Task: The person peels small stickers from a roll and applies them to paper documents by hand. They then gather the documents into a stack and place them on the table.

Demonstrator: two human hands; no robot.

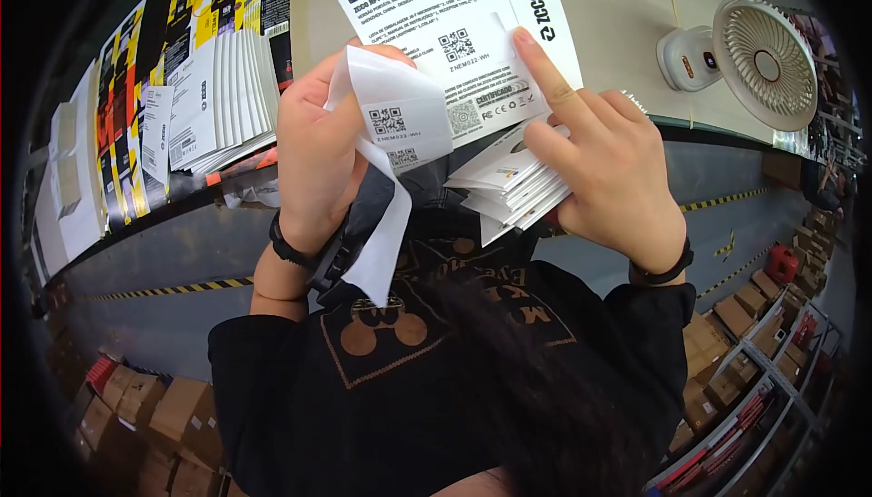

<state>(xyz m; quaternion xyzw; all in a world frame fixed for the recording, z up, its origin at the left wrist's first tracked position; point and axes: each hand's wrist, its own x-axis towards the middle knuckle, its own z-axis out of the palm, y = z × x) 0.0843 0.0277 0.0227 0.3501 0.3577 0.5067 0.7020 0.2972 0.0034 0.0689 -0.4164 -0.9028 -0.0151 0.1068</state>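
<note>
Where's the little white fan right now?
In the head view, the white fan is at the upper right, on the table, beyond the person's right hand.

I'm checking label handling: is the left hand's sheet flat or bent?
Bent: the label sheet curls from the left hand, its tail hanging.

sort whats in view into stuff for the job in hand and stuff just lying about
Apparently in the job:
- label strip, held in the left hand
- large white printed piece, under the right hand's index fingertip
- bundle of white pieces, in the right hand
- similar white stack at left, probably

Seemingly just lying about:
- white fan
- cardboard boxes
- red container
</note>
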